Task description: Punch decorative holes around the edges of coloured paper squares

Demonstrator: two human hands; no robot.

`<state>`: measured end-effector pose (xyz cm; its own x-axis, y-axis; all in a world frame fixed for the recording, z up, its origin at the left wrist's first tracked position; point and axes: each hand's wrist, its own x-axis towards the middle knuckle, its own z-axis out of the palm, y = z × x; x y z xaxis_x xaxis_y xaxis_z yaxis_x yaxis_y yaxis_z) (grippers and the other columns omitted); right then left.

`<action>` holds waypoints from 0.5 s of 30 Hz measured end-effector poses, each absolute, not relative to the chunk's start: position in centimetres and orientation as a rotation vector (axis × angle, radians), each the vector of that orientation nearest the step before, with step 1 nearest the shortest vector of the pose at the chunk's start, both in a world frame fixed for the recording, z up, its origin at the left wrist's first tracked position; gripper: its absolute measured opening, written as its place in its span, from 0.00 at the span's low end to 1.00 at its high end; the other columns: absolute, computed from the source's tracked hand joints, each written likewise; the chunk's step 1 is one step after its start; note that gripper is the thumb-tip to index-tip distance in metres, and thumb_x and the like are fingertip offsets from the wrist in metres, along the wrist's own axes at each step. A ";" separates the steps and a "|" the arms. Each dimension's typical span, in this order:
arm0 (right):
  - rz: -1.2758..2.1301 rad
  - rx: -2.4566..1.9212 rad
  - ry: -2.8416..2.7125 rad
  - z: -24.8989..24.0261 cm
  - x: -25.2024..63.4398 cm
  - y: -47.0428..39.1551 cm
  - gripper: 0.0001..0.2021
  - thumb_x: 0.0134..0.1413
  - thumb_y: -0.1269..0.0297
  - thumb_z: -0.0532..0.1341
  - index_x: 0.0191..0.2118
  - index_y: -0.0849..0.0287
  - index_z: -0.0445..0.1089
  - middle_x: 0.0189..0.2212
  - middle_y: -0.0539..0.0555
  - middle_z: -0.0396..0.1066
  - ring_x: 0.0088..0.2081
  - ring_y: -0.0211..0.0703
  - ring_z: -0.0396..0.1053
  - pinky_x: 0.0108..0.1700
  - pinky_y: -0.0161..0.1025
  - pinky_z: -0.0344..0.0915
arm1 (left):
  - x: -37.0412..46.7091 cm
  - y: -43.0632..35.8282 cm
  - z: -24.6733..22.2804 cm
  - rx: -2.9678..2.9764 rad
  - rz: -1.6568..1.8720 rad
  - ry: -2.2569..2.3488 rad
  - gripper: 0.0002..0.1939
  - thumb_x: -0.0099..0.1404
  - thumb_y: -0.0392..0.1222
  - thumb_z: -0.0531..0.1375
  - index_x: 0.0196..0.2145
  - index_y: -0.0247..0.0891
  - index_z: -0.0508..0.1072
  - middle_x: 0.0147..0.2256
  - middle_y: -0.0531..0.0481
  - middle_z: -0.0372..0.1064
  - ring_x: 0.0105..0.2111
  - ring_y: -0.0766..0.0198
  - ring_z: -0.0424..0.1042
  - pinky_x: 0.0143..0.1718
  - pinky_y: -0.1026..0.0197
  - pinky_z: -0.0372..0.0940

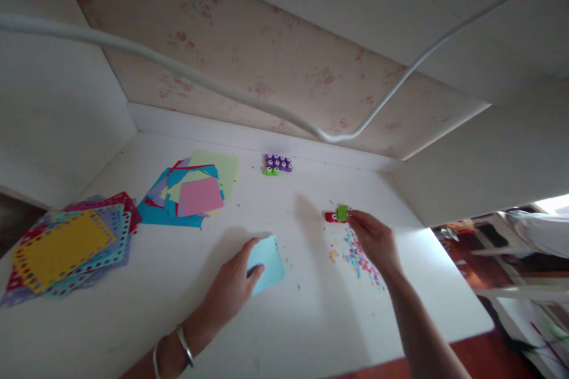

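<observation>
My left hand (237, 277) holds a light blue sheet of paper (269, 265) by its left side, thumb on top and fingers underneath. A few small punched holes show near the sheet's upper right corner. Over to the right, my right hand (370, 235) pinches a small green craft punch (342, 213) between thumb and fingertips. A red craft punch (329, 217) sits right beside the green one; whether they touch I cannot tell. Just below and right of them, tiny coloured paper bits (362, 260) are scattered on the white table (306, 325).
Purple craft punches (278, 161) stand in rows near the back wall, with two green ones (271, 171) in front. Plain coloured sheets (201, 196) lie piled at the left. Further left is a stack of hole-edged sheets (66, 246). A white cable (213, 86) hangs across above.
</observation>
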<state>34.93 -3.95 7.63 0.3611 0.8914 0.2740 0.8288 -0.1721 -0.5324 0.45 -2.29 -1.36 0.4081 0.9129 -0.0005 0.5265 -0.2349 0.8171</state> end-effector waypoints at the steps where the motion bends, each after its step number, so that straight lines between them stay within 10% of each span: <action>1: 0.051 -2.115 -1.529 8.0 36.4 -2.9 0.15 0.60 0.55 0.57 0.43 0.56 0.78 0.37 0.55 0.81 0.38 0.48 0.78 0.41 0.41 0.72 | 0.5 -2.3 -1.4 1.900 0.641 1.227 0.24 0.67 0.42 0.57 0.60 0.40 0.62 0.53 0.42 0.73 0.50 0.50 0.75 0.51 0.49 0.70; 15: 0.021 -2.317 -2.041 4.5 41.9 2.3 0.14 0.58 0.67 0.55 0.41 0.52 0.79 0.39 0.54 0.80 0.40 0.47 0.76 0.40 0.37 0.66 | 0.5 -2.2 -1.3 1.914 0.635 1.189 0.24 0.68 0.43 0.55 0.61 0.40 0.61 0.57 0.39 0.69 0.55 0.51 0.72 0.56 0.48 0.67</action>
<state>41.87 2.30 4.45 0.1270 0.9916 0.0254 0.9909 -0.1256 -0.0493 0.46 -2.18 -1.30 0.4374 0.8992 0.0116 0.5096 -0.2585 0.8207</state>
